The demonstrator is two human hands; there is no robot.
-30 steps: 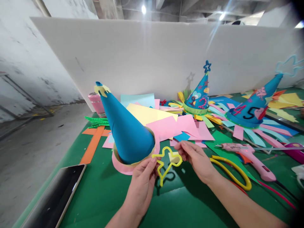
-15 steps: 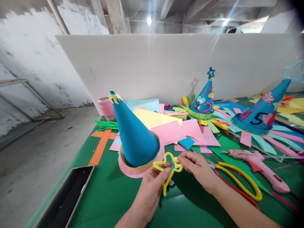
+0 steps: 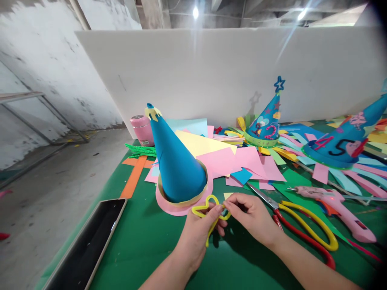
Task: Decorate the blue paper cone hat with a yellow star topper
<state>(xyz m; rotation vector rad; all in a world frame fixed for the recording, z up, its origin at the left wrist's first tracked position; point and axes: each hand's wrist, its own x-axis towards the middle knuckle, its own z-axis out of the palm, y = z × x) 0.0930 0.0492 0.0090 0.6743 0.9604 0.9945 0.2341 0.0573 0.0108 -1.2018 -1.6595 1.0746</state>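
A yellow pipe cleaner (image 3: 198,212), bent into rounded lobes with a straight tail, is pinched in my left hand (image 3: 198,231). My right hand (image 3: 252,217) has its thumb and index finger closed on the right-hand side of the same pipe cleaner; the tips partly hide that spot. Just behind my hands stands a blue paper cone hat (image 3: 178,173), tilted left, with a yellow fringed piece at its tip and a pink brim (image 3: 163,205). Scissors (image 3: 314,225) with yellow and red handles lie beside my right forearm.
A phone (image 3: 87,241) lies at the table's left edge. On the right is a pink glue gun (image 3: 338,205). Two decorated cone hats (image 3: 266,125) stand among paper strips. Pink paper sheets (image 3: 223,161), green pipe cleaners (image 3: 140,150) and a pink container (image 3: 142,131) sit farther back.
My left fingers have shifted farther across the pipe cleaner, toward my right fingertips. The view has tilted slightly, so the table things appear higher and a little to the right.
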